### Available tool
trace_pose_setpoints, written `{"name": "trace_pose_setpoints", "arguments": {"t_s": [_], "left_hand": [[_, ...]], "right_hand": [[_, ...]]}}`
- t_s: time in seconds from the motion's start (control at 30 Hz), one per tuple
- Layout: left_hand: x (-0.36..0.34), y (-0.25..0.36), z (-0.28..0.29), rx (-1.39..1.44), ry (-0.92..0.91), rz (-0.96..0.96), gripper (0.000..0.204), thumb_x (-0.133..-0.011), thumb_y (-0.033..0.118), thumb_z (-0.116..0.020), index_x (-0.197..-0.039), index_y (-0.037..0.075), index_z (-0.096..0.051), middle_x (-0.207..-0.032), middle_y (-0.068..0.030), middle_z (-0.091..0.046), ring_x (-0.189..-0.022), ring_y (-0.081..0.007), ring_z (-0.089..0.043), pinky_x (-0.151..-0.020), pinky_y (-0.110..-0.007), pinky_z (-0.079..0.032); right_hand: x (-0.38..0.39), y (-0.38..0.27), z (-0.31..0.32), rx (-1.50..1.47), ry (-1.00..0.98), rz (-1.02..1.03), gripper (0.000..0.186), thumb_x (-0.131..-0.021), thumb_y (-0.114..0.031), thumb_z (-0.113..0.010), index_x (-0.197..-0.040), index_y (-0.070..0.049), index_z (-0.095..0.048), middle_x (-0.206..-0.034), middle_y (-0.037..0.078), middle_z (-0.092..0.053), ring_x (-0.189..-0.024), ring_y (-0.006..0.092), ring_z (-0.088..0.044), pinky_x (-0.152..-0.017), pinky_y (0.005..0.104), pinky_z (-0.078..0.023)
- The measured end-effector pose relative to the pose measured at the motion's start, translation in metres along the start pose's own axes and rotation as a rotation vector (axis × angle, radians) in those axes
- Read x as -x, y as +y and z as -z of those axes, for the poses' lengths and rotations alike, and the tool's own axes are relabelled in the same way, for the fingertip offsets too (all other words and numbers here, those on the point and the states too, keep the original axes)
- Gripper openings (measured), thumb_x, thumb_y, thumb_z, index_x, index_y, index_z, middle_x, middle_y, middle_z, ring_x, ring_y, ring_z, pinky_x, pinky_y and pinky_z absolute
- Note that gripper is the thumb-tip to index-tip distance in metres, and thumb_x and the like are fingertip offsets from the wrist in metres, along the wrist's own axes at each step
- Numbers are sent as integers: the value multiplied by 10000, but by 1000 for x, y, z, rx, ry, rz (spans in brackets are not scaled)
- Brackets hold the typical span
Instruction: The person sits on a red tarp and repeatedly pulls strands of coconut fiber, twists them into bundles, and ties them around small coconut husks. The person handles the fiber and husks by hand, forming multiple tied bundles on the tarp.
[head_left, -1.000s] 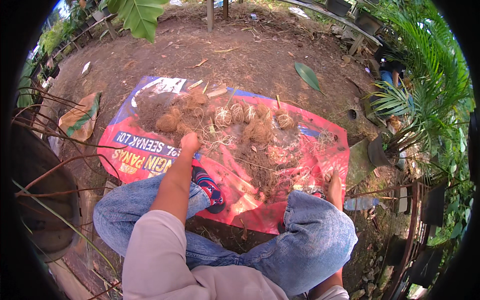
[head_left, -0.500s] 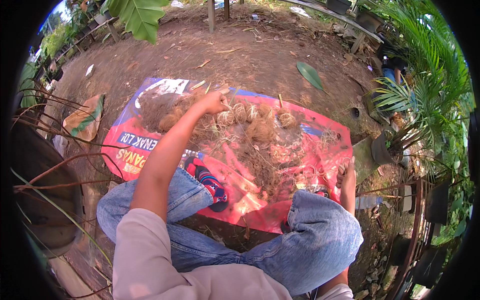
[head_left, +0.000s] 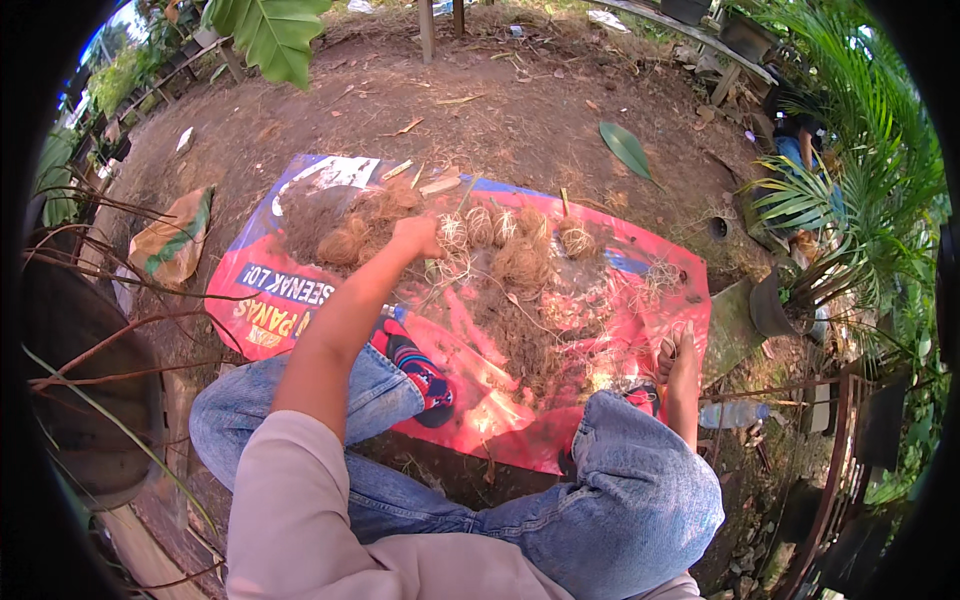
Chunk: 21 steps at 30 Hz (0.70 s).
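Already, string-wound balls (head_left: 479, 227) are lined near the far edge of the banner (head_left: 690, 285); loose fibre (head_left: 390, 203) is left unbound, right hand (head_left: 680, 362) curled, left hand (head_left: 416, 238) grip cannot be told.

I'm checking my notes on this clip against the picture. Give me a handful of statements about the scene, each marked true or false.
1. The left hand is at the left end of the row of string-wrapped balls. True.
2. A loose green leaf lies on the brown ground beyond the red and blue sheet. True.
3. The right hand is touching that leaf. False: it is over the sheet's right side, well away from the leaf.
4. The clear plastic bottle stands upright. False: it lies on its side, to the right of the sheet.
5. The two hands are apart. True.
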<state>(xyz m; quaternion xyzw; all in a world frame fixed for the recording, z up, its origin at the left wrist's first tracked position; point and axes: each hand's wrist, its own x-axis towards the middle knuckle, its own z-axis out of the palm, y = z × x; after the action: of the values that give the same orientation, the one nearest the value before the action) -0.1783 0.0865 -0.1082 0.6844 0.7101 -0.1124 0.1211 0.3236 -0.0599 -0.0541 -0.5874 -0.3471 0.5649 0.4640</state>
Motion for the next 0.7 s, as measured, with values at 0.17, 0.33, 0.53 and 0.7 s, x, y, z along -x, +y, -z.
{"name": "trace_pose_setpoints", "arguments": {"t_s": [0.17,0.33,0.53,0.7], "left_hand": [[12,3,-107,293,99,219,713,-705,528,-755,-1245,77,-638,-1113,-188,-713,-1053,-314,-691,-897,-433,-537],[-10,7,-139,521,194,289,619,-766,499,-707,-1173,33,-673,-1044,-230,-711,-1048,-345,-686,-907,-451,-522],[-43,30,-64,722,-32,46,439,-875,395,-609,-1100,29,-697,-1012,-183,-716,-960,-286,-679,-856,-411,-515],[5,127,71,1163,-90,-293,263,-969,326,-524,-1034,99,-640,-845,38,-578,-759,-122,-521,-698,-326,-439]], "right_hand": [[-9,29,1,96,8,-62,409,-1033,-483,-411,-849,-134,-518,-729,-48,-473,-547,40,-335,-470,250,-235],[-11,36,-5,144,8,-116,440,-1032,-460,-411,-738,-136,-452,-666,-59,-384,-556,47,-318,-482,271,-237],[-7,27,-1,202,-5,14,475,-1046,-462,-395,-710,-127,-422,-633,-58,-357,-514,51,-286,-462,283,-219],[1,19,3,85,48,-9,501,-1043,-489,-396,-701,-124,-431,-618,-64,-338,-503,52,-296,-458,285,-227]]}}
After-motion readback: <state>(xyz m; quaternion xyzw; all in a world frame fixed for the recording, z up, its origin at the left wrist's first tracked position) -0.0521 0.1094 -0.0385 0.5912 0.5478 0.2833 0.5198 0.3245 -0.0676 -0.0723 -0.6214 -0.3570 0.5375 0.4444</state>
